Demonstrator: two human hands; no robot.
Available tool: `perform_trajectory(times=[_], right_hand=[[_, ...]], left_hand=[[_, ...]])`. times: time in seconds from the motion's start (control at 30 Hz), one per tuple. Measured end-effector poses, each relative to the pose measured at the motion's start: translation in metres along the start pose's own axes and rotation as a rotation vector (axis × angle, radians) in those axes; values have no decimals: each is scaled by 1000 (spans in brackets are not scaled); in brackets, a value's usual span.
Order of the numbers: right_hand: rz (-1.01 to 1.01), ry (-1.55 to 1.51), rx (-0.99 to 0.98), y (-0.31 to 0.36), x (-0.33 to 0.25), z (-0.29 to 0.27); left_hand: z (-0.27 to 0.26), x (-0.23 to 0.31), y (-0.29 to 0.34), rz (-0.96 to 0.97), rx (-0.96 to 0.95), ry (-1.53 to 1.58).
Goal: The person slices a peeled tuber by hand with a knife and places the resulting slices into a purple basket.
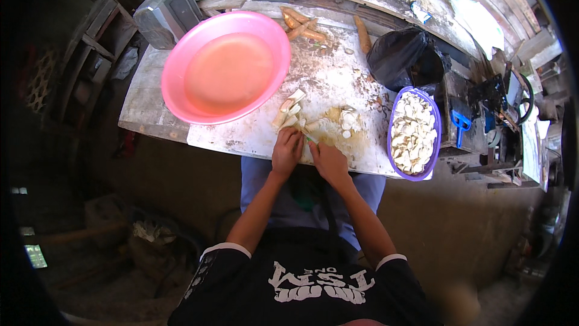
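At the near edge of the white tabletop (217,136), my left hand (288,150) curls its fingers over a peeled cassava piece (301,124). My right hand (329,160) is closed around a small knife (311,139) with green on it, its blade mostly hidden by the fingers and pieces. Several peeled cassava chunks (291,109) lie just beyond my left hand. Cut white slices (348,122) are scattered beyond my right hand. To the right, a purple tub (438,130) holds many cassava slices (413,136).
A large pink basin (172,85) of cloudy liquid stands at left. Unpeeled cassava roots (295,21) lie at the back, with another root (363,35) beside a black plastic bag (395,54). A blue-handled tool (461,127) hangs right of the tub. A grey box-shaped appliance (167,15) sits behind the basin.
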State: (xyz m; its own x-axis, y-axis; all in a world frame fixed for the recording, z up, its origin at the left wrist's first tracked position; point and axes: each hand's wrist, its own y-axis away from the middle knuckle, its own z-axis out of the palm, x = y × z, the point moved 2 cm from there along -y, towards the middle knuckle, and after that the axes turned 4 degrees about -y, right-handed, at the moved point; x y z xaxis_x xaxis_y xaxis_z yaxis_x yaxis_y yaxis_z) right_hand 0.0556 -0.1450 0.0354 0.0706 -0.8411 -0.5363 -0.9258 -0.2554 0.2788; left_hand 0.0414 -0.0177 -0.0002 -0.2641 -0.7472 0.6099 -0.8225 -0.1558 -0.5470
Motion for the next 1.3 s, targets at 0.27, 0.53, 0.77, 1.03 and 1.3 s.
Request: perform_trajectory(times=[0.27,0.53,0.77,1.03,1.3], right_hand=[[-37,125,2,-6,-1,5],[-90,137,-27,-15,-1,4],[-9,96,-64,2,16,-2],[12,-8,7,1,8,0],[-26,29,-28,-9,6,3]], left_hand=[[-4,1,0,-10,0,35],[-2,0,3,-7,12,14],[-3,-1,1,-6,26,-5],[2,-3,1,-14,21,0],[3,-1,0,-23,12,32]])
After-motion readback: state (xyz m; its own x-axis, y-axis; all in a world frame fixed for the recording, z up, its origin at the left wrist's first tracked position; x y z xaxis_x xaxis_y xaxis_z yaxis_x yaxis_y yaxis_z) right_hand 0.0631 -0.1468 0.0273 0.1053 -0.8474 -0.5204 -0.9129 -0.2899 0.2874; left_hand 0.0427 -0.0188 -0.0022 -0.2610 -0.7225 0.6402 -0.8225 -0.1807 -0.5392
